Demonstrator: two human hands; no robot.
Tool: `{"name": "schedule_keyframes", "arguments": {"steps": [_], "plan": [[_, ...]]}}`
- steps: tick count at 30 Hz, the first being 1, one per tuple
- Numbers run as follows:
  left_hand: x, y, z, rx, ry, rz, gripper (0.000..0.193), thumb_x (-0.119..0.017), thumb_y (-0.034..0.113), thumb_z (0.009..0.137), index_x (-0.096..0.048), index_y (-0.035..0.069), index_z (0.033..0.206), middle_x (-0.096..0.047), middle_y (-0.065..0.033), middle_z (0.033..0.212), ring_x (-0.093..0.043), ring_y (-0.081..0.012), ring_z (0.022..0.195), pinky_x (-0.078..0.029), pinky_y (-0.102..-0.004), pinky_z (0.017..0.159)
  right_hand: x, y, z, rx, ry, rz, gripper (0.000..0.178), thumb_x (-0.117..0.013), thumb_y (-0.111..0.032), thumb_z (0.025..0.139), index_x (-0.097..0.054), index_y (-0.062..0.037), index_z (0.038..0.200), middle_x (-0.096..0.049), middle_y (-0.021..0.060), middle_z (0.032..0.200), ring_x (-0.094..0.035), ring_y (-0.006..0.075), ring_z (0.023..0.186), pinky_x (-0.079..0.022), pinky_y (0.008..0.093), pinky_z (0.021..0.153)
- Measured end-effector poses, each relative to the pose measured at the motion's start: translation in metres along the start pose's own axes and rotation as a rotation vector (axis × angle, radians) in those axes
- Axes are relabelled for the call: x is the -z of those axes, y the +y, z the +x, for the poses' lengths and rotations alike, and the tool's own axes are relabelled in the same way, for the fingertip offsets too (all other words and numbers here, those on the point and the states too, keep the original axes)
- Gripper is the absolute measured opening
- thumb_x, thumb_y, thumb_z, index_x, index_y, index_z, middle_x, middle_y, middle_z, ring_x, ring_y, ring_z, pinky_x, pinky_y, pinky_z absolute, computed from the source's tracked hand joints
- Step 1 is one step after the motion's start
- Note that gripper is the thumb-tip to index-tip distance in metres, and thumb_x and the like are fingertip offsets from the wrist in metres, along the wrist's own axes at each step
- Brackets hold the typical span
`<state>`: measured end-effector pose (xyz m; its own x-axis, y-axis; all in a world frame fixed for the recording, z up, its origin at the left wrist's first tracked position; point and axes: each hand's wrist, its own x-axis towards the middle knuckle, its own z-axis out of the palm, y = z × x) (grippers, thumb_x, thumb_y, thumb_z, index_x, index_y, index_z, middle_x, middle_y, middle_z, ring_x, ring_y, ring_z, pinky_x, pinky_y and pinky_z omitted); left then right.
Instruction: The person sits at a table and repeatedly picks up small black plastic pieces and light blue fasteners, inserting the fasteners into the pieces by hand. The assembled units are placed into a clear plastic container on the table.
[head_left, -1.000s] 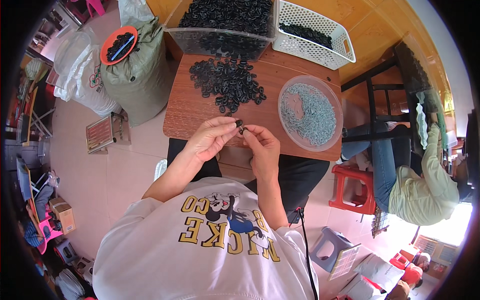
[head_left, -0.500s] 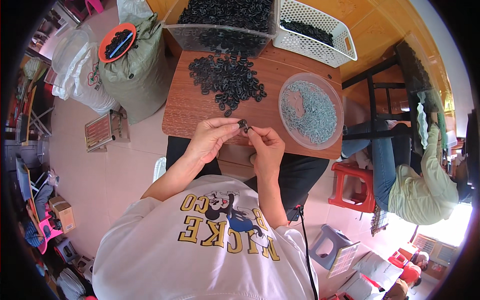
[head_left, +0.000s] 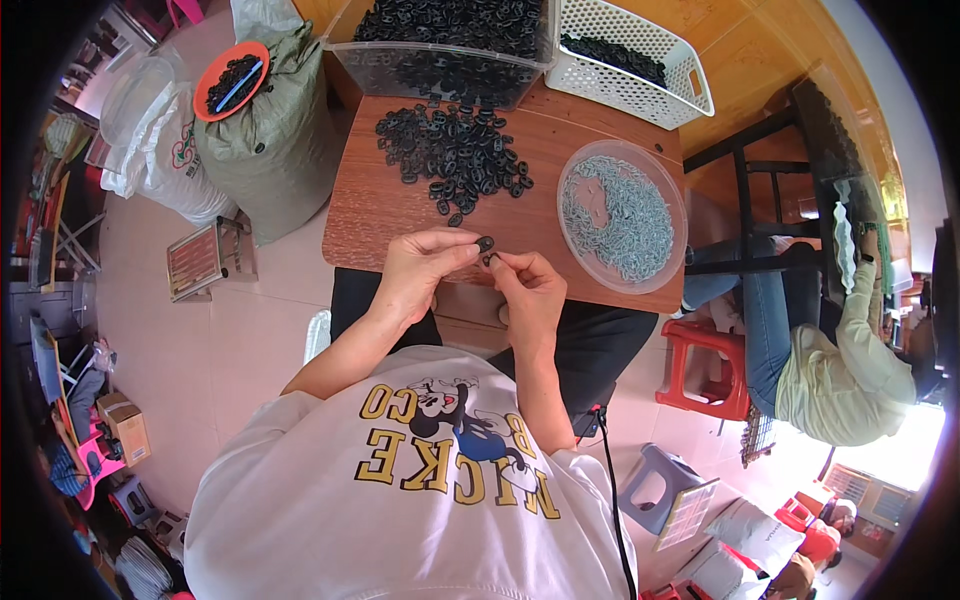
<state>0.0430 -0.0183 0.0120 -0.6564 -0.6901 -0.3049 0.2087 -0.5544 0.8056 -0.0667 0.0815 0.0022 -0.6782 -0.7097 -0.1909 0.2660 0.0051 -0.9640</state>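
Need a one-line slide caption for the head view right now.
Both hands, left hand and right hand, pinch small black parts over a wooden table.

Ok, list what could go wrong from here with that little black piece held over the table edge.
The small black part is pinched between the left hand and right hand right at the table's near edge; a slip could drop it onto the lap or floor. The loose pile of black parts might scatter if bumped.
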Motion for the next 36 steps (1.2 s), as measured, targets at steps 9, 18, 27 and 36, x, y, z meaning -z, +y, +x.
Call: {"name": "schedule_keyframes", "arguments": {"steps": [9, 18, 27, 36], "plan": [[0.004, -0.011, 0.002, -0.131, 0.013, 0.225, 0.016, -0.064, -0.006, 0.078, -0.067, -0.004, 0.093, -0.062, -0.0128, 0.097, -0.063, -0.017, 0.082, -0.054, -0.0262, 0.074, -0.002, -0.003, -0.002, 0.008, -0.085, 0.066, 0.025, -0.062, 0.001, 0.082, -0.061, 0.0033, 0.107, -0.064, 0.002, 0.081, -0.055, 0.0042, 0.071, -0.042, 0.0165, 0.062], [-0.002, 0.001, -0.007, -0.042, -0.073, 0.138, 0.022, -0.063, -0.007, 0.078, -0.065, -0.003, 0.1, -0.066, -0.0102, 0.089, -0.064, -0.013, 0.072, -0.052, -0.0194, 0.056, 0.001, 0.007, -0.004, 0.005, -0.181, 0.07, 0.036, -0.06, 0.0, 0.084, -0.056, -0.0008, 0.12, -0.061, 0.0008, 0.09, -0.055, 0.0068, 0.079, -0.046, 0.0203, 0.073], [0.003, -0.005, -0.008, -0.142, -0.113, 0.248, 0.026, -0.064, -0.005, 0.078, -0.065, -0.001, 0.103, -0.064, -0.0065, 0.086, -0.057, -0.0059, 0.058, -0.044, -0.0159, 0.046, 0.003, 0.002, -0.009, 0.004, -0.172, 0.051, 0.032, -0.062, -0.001, 0.084, -0.059, -0.0002, 0.116, -0.063, 0.0035, 0.092, -0.057, 0.0084, 0.078, -0.047, 0.0211, 0.072], [0.008, -0.015, -0.013, -0.366, -0.1, 0.344, 0.02, -0.062, -0.005, 0.08, -0.065, 0.0, 0.1, -0.061, -0.0071, 0.097, -0.061, -0.0119, 0.083, -0.051, -0.0205, 0.073, -0.003, 0.0, -0.018, 0.038, -0.119, -0.016, 0.03, -0.062, -0.002, 0.085, -0.06, -0.0004, 0.114, -0.063, 0.0042, 0.093, -0.056, 0.0081, 0.077, -0.047, 0.02, 0.07]]}}
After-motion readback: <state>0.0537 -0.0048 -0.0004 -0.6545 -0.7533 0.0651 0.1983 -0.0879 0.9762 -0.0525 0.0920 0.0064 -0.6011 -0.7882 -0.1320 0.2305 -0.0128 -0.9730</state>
